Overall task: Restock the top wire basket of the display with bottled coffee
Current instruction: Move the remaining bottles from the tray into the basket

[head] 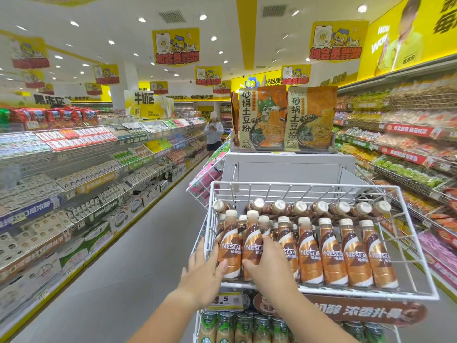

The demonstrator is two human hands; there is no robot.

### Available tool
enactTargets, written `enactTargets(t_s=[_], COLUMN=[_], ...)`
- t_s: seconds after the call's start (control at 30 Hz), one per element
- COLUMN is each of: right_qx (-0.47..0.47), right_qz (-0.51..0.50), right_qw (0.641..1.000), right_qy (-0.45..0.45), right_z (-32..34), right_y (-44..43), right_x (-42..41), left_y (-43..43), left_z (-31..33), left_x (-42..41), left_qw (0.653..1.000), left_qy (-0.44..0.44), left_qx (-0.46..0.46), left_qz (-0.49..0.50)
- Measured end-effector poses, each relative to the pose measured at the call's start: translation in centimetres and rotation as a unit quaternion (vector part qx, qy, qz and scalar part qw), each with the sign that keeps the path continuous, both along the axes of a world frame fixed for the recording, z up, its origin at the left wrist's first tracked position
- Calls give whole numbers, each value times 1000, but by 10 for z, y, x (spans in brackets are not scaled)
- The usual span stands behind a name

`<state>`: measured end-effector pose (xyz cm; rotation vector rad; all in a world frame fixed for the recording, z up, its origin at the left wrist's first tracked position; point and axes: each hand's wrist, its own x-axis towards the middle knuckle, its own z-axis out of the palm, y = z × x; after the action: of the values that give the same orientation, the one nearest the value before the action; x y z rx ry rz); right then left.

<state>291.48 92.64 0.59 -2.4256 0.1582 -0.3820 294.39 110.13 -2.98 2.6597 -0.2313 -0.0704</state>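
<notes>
The white top wire basket (418, 248) hangs tilted in front of me. Brown Nescafe coffee bottles fill it in rows, one row lying along the back (321, 207). My left hand (205, 268) reaches through the basket's left front corner and clasps the leftmost front bottle (230, 248). My right hand (268, 261) wraps around the second front bottle (252, 243) beside it. More upright bottles (356, 256) stand to the right, untouched.
A lower basket with green-capped bottles (249, 325) sits under a price tag (226, 300). Noodle bags (284, 117) top the white display cabinet. Shelves line both sides of the grey aisle; a person (214, 134) stands far down it.
</notes>
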Motion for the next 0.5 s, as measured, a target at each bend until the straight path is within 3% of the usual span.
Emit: enactTargets(t_s=[0.23,0.37,0.5], right_qx=[-47,-159,-310], right_qz=[38,43,55], right_qw=[998,986,947], right_qy=[-3,-37,-62], right_z=[-2,0,-2], right_y=[-13,-24,-34], right_x=[-8,-18,-30], left_y=[7,12,9], left_z=[4,9,19], left_x=[-1,-8,-22], left_qw=[1000,996,984], left_qy=[-12,-71,-107], left_qx=[0,54,137], left_qz=[-9,-28,-36])
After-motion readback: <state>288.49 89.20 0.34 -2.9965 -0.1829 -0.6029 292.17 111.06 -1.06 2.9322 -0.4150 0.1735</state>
